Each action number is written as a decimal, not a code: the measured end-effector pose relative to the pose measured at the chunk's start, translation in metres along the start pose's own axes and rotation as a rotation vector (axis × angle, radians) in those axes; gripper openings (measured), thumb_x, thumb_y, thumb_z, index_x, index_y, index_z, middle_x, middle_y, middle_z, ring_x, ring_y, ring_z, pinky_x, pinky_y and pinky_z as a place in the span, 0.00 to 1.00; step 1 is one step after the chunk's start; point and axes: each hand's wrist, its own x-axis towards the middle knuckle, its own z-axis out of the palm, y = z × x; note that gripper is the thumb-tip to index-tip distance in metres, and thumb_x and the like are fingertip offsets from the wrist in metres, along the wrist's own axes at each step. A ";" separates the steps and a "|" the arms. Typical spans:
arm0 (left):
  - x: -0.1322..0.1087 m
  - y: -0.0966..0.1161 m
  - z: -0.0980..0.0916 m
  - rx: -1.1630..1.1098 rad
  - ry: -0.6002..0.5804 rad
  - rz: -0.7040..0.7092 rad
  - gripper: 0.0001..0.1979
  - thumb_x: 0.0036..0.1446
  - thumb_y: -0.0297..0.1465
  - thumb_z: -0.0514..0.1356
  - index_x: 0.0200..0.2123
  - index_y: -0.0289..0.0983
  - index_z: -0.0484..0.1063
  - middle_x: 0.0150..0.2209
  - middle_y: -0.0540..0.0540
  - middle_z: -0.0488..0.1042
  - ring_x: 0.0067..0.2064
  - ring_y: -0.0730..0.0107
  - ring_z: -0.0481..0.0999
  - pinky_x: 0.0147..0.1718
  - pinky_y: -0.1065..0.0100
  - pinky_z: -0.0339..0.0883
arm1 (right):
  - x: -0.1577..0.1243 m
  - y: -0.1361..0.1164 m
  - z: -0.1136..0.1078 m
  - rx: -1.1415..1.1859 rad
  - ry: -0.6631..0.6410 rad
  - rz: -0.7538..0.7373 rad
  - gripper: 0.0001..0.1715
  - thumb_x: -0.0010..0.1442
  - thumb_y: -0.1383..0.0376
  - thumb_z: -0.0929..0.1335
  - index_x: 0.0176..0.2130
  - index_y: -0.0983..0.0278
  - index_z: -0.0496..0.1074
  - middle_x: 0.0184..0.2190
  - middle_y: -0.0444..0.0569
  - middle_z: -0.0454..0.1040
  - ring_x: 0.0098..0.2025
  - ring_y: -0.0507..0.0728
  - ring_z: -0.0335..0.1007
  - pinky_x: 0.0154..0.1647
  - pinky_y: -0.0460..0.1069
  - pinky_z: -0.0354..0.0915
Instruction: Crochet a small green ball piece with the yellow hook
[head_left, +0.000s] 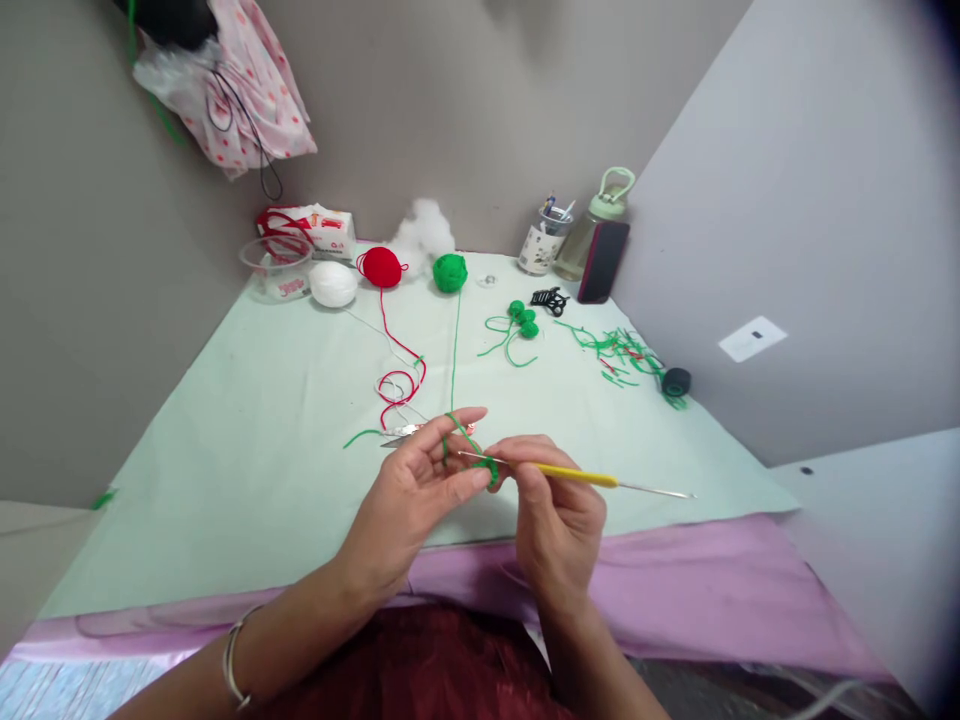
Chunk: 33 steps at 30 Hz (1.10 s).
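Observation:
Between finger and thumb, my left hand (pixel 409 490) pinches a small green crochet piece (pixel 492 472), with green yarn (pixel 454 360) looped over the raised index finger. That strand runs back to a green yarn ball (pixel 450 272) at the far side of the table. My right hand (pixel 559 510) is closed around the yellow grip of a crochet hook (pixel 592 477). The hook's thin metal tip reaches left to the green piece; whether it passes through a stitch is too small to tell. Behind my left fingers lie scissors (pixel 401 432), partly hidden.
A red yarn ball (pixel 382 267), a white yarn ball (pixel 334 285) and white stuffing (pixel 424 228) stand at the back. Small green crocheted balls (pixel 523 318), a black hair clip (pixel 550 301) and yarn scraps (pixel 619 348) lie right. A phone (pixel 604 262) leans against a bottle (pixel 581 240).

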 end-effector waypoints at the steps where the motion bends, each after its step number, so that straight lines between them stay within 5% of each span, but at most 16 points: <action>1: 0.000 0.000 0.001 -0.003 0.003 0.004 0.24 0.58 0.31 0.75 0.57 0.46 0.80 0.40 0.52 0.79 0.44 0.71 0.80 0.51 0.68 0.71 | 0.001 -0.001 0.000 -0.001 -0.004 -0.011 0.11 0.73 0.67 0.68 0.45 0.56 0.83 0.39 0.47 0.83 0.35 0.53 0.76 0.33 0.47 0.75; 6: 0.002 -0.004 0.003 -0.032 0.028 0.011 0.25 0.57 0.30 0.75 0.57 0.46 0.80 0.38 0.52 0.79 0.42 0.72 0.78 0.50 0.69 0.70 | 0.001 -0.001 0.002 -0.127 -0.015 -0.103 0.13 0.72 0.69 0.68 0.47 0.55 0.83 0.40 0.47 0.83 0.42 0.54 0.79 0.38 0.49 0.78; 10: 0.001 -0.005 0.008 -0.113 0.085 -0.037 0.25 0.54 0.30 0.77 0.56 0.43 0.82 0.36 0.51 0.77 0.40 0.73 0.74 0.44 0.72 0.69 | -0.012 0.011 -0.001 -0.533 0.012 -0.407 0.22 0.68 0.74 0.71 0.56 0.53 0.81 0.47 0.51 0.81 0.45 0.57 0.80 0.42 0.53 0.80; 13: 0.000 -0.003 0.009 -0.241 0.060 -0.201 0.25 0.51 0.32 0.78 0.53 0.39 0.84 0.35 0.50 0.76 0.36 0.74 0.72 0.41 0.72 0.69 | -0.018 0.019 -0.004 -0.603 0.012 -0.554 0.27 0.68 0.75 0.71 0.61 0.53 0.78 0.48 0.52 0.81 0.47 0.60 0.80 0.41 0.54 0.79; 16: 0.002 0.002 0.004 -0.325 -0.016 -0.303 0.21 0.51 0.32 0.76 0.50 0.37 0.86 0.34 0.49 0.75 0.33 0.75 0.70 0.47 0.67 0.72 | -0.015 0.015 -0.008 -0.393 0.028 -0.381 0.22 0.69 0.74 0.69 0.55 0.52 0.81 0.43 0.49 0.82 0.44 0.58 0.80 0.40 0.53 0.78; 22: 0.005 0.005 -0.002 -0.196 -0.019 -0.188 0.18 0.54 0.31 0.73 0.49 0.37 0.86 0.38 0.48 0.75 0.40 0.69 0.75 0.56 0.60 0.71 | 0.001 -0.003 -0.013 0.095 0.087 0.035 0.10 0.72 0.66 0.69 0.42 0.57 0.83 0.31 0.43 0.79 0.31 0.52 0.74 0.34 0.49 0.72; 28: 0.000 -0.005 0.003 0.011 0.001 -0.042 0.19 0.54 0.31 0.76 0.50 0.45 0.85 0.39 0.49 0.78 0.45 0.68 0.75 0.51 0.66 0.69 | -0.001 0.002 -0.003 -0.009 -0.001 -0.011 0.10 0.71 0.66 0.71 0.44 0.54 0.84 0.38 0.46 0.84 0.42 0.55 0.80 0.43 0.51 0.75; 33: 0.001 -0.004 0.001 -0.017 0.044 -0.029 0.21 0.53 0.30 0.77 0.52 0.44 0.85 0.41 0.49 0.77 0.47 0.67 0.76 0.54 0.64 0.69 | -0.003 0.005 -0.005 0.003 0.067 0.049 0.10 0.71 0.66 0.71 0.44 0.54 0.84 0.36 0.43 0.83 0.34 0.52 0.76 0.37 0.48 0.72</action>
